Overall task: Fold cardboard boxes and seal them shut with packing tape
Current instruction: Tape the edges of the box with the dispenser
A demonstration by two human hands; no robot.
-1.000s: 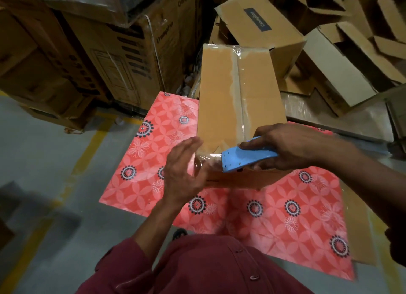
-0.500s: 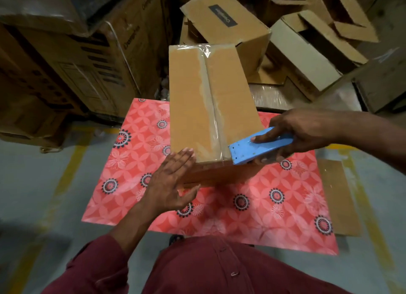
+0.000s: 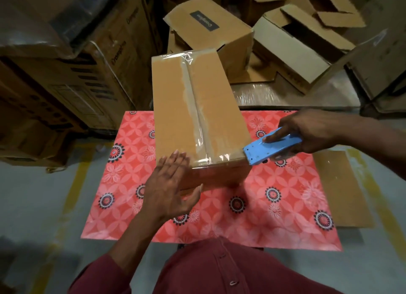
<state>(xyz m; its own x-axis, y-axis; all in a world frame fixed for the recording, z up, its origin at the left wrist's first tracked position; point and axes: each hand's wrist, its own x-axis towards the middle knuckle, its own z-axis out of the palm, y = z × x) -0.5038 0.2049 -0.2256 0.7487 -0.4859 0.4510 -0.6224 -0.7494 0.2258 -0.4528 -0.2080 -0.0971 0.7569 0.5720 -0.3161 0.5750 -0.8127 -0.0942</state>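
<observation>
Box (image 3: 197, 109) near edge: flat left hand (image 3: 169, 190) presses; right hand (image 3: 307, 131) grips tape dispenser (image 3: 270, 148).

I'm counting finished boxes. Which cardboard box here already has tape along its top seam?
The box on the red mat, under the left hand; clear tape runs down its centre seam. The boxes behind lie open or untaped.

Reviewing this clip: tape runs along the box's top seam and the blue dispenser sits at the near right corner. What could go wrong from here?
1. The tape looks wrinkled near the box's front edge, so it may bond poorly there.
2. The left hand lies flat against the near left corner with straight fingers, not gripping; a pull from the blue dispenser could slide the box on the red patterned mat.
3. The right hand holds the dispenser off the corner, so the crosswise strip may end crooked.
</observation>
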